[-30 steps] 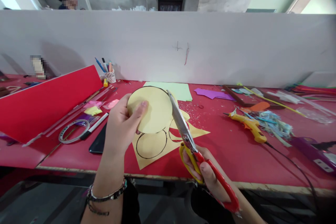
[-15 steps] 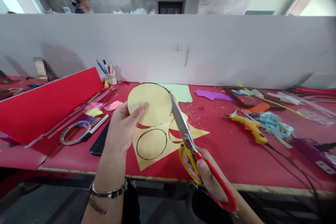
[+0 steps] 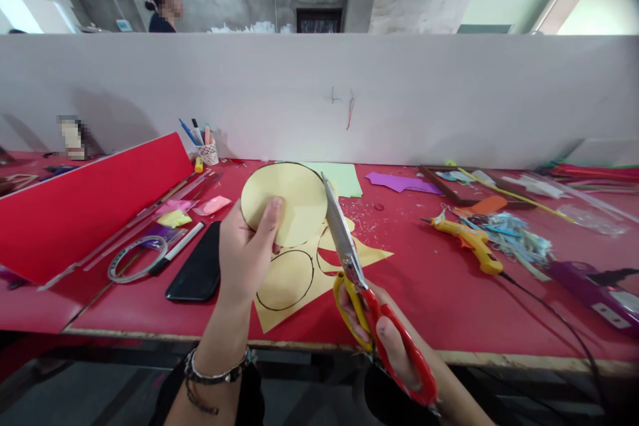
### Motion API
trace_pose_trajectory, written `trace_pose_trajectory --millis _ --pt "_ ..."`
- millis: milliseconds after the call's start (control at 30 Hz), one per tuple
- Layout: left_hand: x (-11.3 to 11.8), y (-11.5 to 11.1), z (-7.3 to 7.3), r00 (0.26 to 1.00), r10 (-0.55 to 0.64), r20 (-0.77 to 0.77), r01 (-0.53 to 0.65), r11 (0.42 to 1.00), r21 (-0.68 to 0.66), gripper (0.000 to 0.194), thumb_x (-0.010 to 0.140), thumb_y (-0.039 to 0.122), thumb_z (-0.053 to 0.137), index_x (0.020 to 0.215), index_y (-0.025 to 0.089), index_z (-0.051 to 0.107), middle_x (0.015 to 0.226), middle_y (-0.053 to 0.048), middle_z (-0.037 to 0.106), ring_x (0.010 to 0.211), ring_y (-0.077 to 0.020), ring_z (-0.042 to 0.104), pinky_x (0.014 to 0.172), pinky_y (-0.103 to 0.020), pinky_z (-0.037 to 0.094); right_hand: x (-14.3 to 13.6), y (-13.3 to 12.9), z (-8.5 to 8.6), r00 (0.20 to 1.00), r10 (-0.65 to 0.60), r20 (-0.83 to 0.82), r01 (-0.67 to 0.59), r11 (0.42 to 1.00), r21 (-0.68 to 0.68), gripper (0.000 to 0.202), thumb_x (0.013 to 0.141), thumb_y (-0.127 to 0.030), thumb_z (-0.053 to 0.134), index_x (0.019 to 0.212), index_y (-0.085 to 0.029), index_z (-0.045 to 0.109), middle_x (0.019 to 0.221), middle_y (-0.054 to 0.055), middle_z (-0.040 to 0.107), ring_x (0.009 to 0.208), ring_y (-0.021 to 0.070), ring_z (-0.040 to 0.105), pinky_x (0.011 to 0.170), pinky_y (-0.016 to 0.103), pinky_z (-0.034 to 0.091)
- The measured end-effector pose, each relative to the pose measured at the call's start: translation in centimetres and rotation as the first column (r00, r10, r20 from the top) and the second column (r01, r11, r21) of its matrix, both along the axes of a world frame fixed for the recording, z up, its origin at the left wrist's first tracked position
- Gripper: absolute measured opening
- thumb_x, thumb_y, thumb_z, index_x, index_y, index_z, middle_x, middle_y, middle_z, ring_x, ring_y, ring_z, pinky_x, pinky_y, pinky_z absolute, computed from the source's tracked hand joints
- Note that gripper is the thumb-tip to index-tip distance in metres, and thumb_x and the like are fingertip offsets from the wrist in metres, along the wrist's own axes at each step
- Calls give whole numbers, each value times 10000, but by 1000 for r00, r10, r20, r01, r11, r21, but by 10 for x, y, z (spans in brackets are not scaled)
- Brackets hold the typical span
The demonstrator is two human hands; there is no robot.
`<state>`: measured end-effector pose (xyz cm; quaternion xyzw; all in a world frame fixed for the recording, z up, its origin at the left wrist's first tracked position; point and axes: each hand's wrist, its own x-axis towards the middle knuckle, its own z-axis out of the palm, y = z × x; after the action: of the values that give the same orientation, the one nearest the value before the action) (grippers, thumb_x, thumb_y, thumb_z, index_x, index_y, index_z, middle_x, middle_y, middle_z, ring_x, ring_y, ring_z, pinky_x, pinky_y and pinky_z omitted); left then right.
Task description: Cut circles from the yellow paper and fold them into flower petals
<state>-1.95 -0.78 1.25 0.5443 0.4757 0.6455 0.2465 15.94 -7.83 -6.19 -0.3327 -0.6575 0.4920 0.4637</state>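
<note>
A pale yellow paper circle with a dark outline is pinched by my left hand, thumb on its face. My right hand grips a pair of scissors with one red and one yellow handle. The blades look closed or nearly so, and their tips lie at the circle's right edge. Below, on the red table, rests a yellow paper sheet with drawn black circles and cut-out gaps. My left hand and the circle hide part of it.
A black phone, a marker and a tape roll lie at the left, near a red board. To the right are a yellow glue gun with its cord and a purple box. A white partition stands behind.
My left hand has shifted slightly right and turned the paper circle a little, uncovering more of the phone. The scissors remain at the circle's right edge. The whole view has shifted slightly.
</note>
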Motion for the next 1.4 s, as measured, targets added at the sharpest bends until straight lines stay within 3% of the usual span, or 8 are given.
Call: trace_pose_trajectory --millis 167,267,700,867,967,1167,1400 --pt "0 -1 0 998 -56 1 56 998 -23 267 758 449 618 697 190 594 493 48 516 347 -59 432 299 -158 336 0 0 -1 1000 -16 1 16 999 38 417 858 -628 366 928 -227 455 814 19 410 598 144 358 545 295 366" --pt "0 -1 0 998 -60 -7 60 998 -28 269 759 441 615 671 189 581 467 48 499 331 -62 426 297 -166 329 -1 1 0 999 -32 1 32 999 27 412 866 -626 340 871 -225 435 781 12 395 592 146 346 534 294 359" --pt "0 0 0 997 -59 46 62 996 -67 265 741 435 630 807 179 645 600 12 623 407 -71 495 312 -154 358 -4 3 6 996 -83 24 83 996 14 494 840 -683 324 766 -202 405 676 -7 358 560 124 302 429 230 258" --pt "-2 1 0 996 -28 84 28 1000 -3 254 762 399 618 900 189 659 761 -17 686 650 -135 637 559 -195 517 -3 4 2 998 -64 26 64 998 -13 483 834 -672 370 764 -196 417 656 -30 340 499 90 253 424 228 214" --pt "-4 2 0 995 -39 96 37 999 23 251 770 395 617 890 179 663 782 -28 689 745 -160 647 644 -216 527 0 4 -1 997 -64 37 64 998 11 467 849 -644 372 806 -187 456 648 -28 342 506 97 260 431 232 219" --pt "-12 4 -2 994 -58 89 58 998 -1 236 742 398 647 801 170 659 566 22 589 484 -110 542 468 -194 467 6 -2 -8 996 -56 69 53 998 36 505 806 -678 427 979 -212 516 804 34 455 657 163 434 577 282 435" --pt "-15 3 -2 993 -94 76 96 995 -28 255 723 403 666 840 177 659 521 34 565 472 -110 549 462 -192 479 6 -5 1 996 -32 89 29 999 37 503 832 -683 352 977 -222 489 840 36 438 627 154 392 581 304 415"
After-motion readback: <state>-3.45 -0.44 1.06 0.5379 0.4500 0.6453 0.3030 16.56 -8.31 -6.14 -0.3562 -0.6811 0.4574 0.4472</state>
